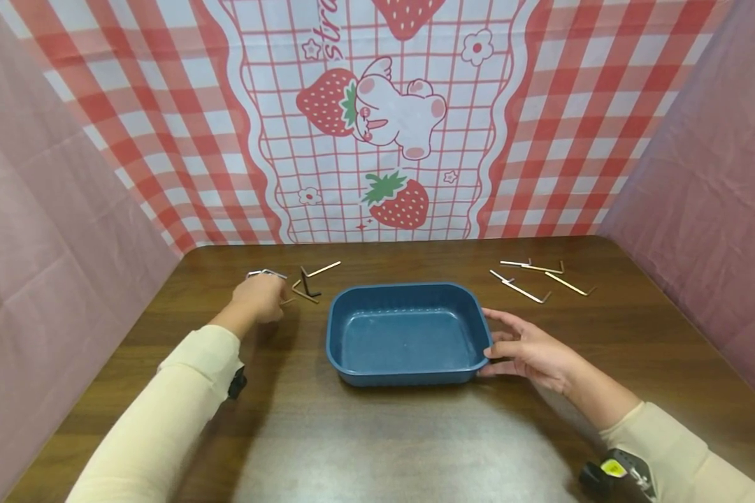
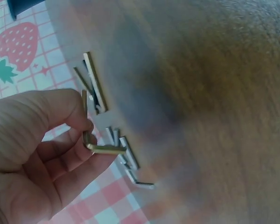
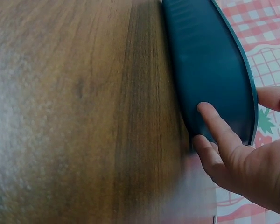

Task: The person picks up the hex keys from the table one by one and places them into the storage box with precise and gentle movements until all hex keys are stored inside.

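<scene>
My left hand [image 1: 258,297], at the table's left, pinches a gold L-shaped hex key [image 2: 107,150] between thumb and fingers. Beyond it lie silver hex keys [image 2: 130,153]. Just to its right in the head view are a black hex key [image 1: 307,284] and gold-toned ones, one of them a long key [image 1: 324,268]. My right hand [image 1: 535,355] holds the right end of a blue rectangular tub [image 1: 409,378], its thumb at the rim and fingers [image 3: 219,125] against the outer wall. The tub stands upright in the middle, with nothing inside.
Several more hex keys [image 1: 523,290], silver and gold, lie scattered at the back right of the brown wooden table [image 1: 409,447]. A red-and-white strawberry cloth [image 1: 377,140] hangs behind, and pink cloth [image 1: 698,161] borders both sides.
</scene>
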Motion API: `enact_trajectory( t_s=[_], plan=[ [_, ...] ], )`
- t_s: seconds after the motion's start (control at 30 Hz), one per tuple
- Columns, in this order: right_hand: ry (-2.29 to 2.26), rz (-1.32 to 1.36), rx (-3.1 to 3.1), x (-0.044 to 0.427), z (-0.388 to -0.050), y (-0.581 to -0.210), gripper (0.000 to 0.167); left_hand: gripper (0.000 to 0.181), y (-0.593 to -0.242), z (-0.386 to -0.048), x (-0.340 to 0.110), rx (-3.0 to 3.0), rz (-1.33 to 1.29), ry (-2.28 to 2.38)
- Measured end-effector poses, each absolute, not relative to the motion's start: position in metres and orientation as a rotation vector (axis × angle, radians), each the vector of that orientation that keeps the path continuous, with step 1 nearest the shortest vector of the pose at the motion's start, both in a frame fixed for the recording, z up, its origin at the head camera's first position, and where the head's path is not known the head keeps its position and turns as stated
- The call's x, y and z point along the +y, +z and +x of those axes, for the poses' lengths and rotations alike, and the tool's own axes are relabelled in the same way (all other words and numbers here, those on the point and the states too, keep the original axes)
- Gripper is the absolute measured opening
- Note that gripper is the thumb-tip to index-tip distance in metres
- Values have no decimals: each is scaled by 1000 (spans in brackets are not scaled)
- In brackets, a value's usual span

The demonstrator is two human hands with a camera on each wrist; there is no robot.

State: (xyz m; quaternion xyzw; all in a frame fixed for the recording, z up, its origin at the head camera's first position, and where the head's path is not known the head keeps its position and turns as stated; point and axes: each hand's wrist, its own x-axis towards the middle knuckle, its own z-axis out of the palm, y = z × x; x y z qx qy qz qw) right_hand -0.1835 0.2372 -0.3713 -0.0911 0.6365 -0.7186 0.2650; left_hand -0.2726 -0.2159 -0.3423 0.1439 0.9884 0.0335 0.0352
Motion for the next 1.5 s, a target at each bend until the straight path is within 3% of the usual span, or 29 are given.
enact_trajectory(
  t_s=[0.23, 0.63, 1.17, 1.5],
  plan=[
    [-1936, -247, 1724, 237, -183, -370, 86, 27, -327, -272, -217, 2945, 793, 291],
    [-1928, -243, 1723, 236, -183, -367, 87, 30, -300, -266, -201, 2755, 754, 639],
    [-1919, -236, 1739, 236, -182, -367, 88, 25, -274, -263, -152, 2696, 1090, 414],
    [-1921, -238, 1736, 237, -182, -367, 87, 24, -275, -258, -107, 2616, 1117, 237]
  ],
)
